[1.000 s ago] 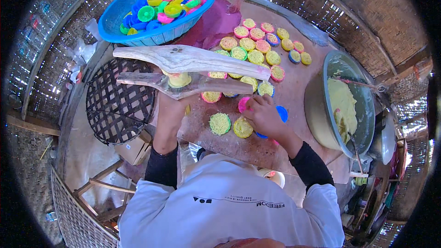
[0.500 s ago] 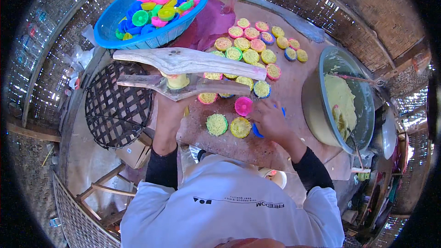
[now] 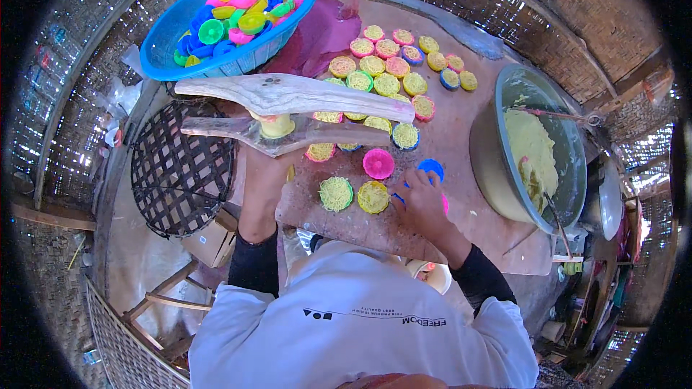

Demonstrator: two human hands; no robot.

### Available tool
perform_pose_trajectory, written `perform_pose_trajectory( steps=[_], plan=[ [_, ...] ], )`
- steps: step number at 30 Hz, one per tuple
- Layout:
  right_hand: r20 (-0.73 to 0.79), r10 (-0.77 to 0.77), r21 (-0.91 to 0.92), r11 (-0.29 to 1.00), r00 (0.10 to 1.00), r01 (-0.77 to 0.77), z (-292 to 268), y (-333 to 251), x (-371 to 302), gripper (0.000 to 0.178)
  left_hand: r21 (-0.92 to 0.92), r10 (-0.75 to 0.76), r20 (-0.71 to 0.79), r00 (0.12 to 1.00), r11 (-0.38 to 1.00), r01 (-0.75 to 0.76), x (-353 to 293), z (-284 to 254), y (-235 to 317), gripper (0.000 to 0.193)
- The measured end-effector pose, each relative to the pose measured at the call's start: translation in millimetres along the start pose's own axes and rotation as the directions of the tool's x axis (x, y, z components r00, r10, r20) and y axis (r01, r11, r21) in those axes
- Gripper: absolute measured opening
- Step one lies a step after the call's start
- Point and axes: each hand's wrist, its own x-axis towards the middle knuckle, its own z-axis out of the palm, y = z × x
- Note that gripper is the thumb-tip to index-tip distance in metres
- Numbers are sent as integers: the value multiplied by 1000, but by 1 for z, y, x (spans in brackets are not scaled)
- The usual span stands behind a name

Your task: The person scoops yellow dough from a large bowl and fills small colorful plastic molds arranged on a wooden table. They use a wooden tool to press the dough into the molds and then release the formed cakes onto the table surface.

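Observation:
My left hand (image 3: 268, 166) is closed under the lower handle of a wooden press (image 3: 274, 104), which has two carved bars and a pale cylinder between them. My right hand (image 3: 427, 209) is low over the table at right, fingers bent and fingertips on a small blue cup mould (image 3: 396, 200), partly hidden. Another blue cup mould (image 3: 431, 166) shows just beyond the knuckles, and a pink edge peeks out beside the hand. Left of it stand an unfilled pink cup mould (image 3: 378, 163), a yellow cup (image 3: 373, 197) and a green cup (image 3: 336, 194), the last two topped with pale noodle-like strands.
Several strand-filled cups (image 3: 386, 85) cover the far table (image 3: 461, 130). A blue basin (image 3: 155, 65) of colourful moulds is at far left. At right stands a large tub (image 3: 484, 166) of pale dough (image 3: 530, 151) with a stick. A dark woven basket (image 3: 180, 166) lies left.
My right hand has drawn back and slightly right from the pink cup, which now stands uncovered. More of the far blue mould shows. My left hand and the press stay nearly in place.

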Motion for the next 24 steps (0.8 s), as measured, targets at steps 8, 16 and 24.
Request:
perform_pose_trajectory(
  steps=[8,16,24],
  plan=[
    [3,-66,94,993,998,66,5,-2,14,19,70,28,53,998,997,-31,-6,8,4,45],
    [403,-138,856,-294,905,-426,-115,17,29,54,242,270,434,860,884,-399,-13,38,-5,57],
    [625,-114,781,95,772,-618,-153,27,-20,69,-143,316,801,509,926,-350,29,72,17,64]
  ],
)
